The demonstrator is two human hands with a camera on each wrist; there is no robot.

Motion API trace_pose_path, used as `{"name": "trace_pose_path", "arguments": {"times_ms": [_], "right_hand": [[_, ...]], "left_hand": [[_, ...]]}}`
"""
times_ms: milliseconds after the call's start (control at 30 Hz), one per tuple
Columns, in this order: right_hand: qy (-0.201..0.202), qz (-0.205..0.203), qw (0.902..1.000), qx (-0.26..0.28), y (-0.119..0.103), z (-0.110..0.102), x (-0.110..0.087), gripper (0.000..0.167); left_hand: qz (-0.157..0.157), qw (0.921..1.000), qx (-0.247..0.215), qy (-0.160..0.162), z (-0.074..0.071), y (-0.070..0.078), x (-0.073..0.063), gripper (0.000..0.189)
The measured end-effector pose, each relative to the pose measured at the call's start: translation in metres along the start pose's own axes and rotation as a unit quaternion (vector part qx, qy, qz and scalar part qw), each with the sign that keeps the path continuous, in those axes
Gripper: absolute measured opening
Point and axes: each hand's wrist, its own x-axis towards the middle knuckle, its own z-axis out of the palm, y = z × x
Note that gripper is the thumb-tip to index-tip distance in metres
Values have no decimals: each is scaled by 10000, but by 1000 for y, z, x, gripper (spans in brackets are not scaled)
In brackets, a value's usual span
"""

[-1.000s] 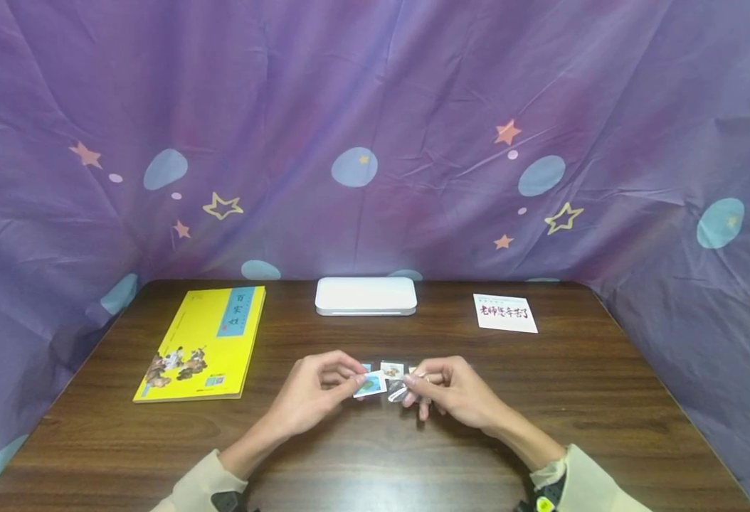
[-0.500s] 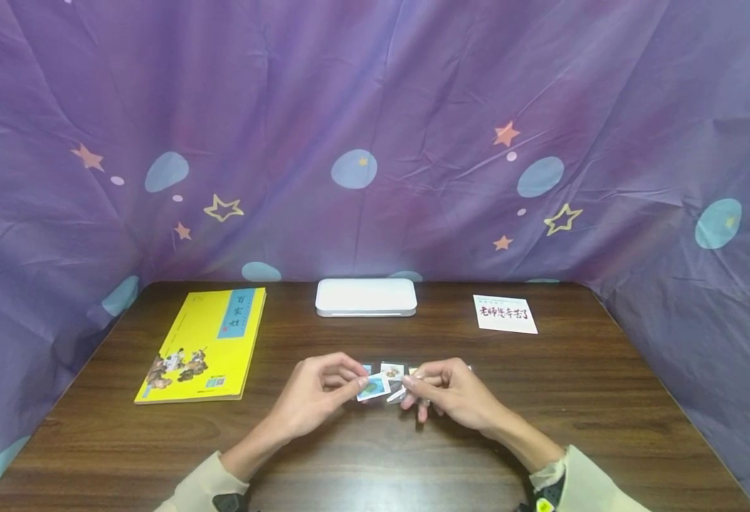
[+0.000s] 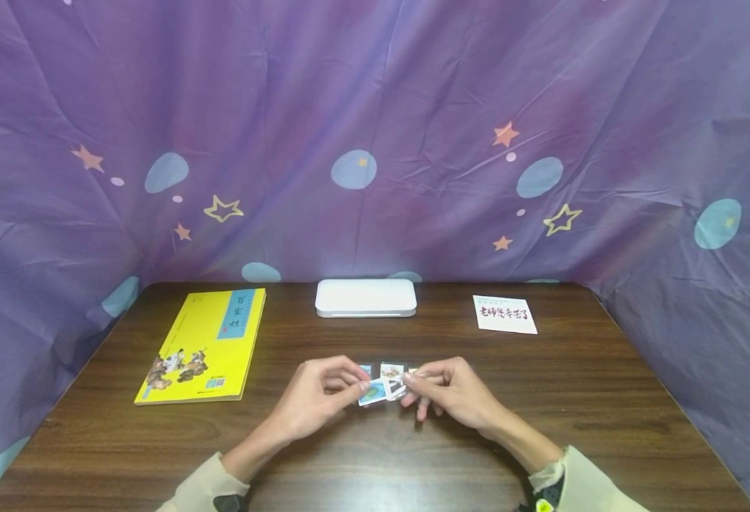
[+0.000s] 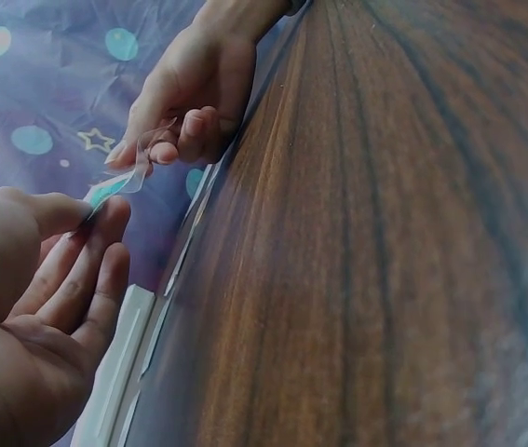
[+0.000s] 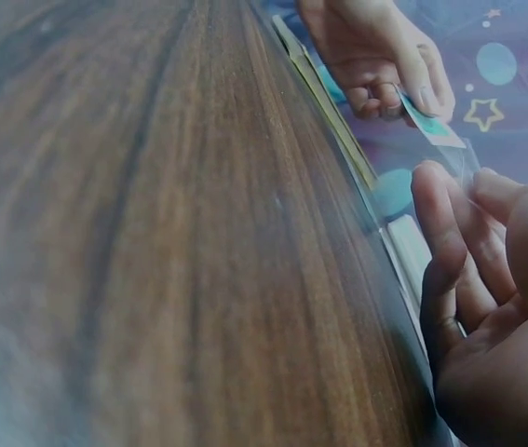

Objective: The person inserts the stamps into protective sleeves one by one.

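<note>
Between thumb and fingers, my left hand (image 3: 320, 395) pinches a small stamp-like picture card (image 3: 373, 392) with a white border and a blue-green picture. My right hand (image 3: 452, 392) pinches a small clear plastic sleeve (image 3: 395, 390). The card's right edge meets the sleeve; whether it lies inside or only overlaps cannot be told. In the left wrist view the card (image 4: 110, 189) and the clear film (image 4: 142, 165) bridge the two hands above the table. Just behind, another small picture card (image 3: 391, 371) lies on the table, with others partly hidden by my fingers.
A yellow book (image 3: 205, 345) lies at the left of the brown wooden table (image 3: 375, 455). A white flat case (image 3: 366, 296) stands at the back middle. A white card with red writing (image 3: 505, 314) is at the back right. A purple patterned curtain (image 3: 298, 107) hangs behind.
The picture card in my left hand has moved slightly right and down, and now meets the clear sleeve. My right hand has hardly moved and still pinches the sleeve.
</note>
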Motion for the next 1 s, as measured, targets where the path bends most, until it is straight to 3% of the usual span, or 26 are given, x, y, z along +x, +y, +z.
{"name": "trace_pose_path", "arguments": {"times_ms": [633,1000], "right_hand": [[-67,-86,9999,-126,0,2,-1,24],[-126,-26,9999,61,-1,5,-1,22]], "left_hand": [[159,9996,39,-214,1,-4,0,16],[192,9992,-96,-327,5,-7,-1,18]]}}
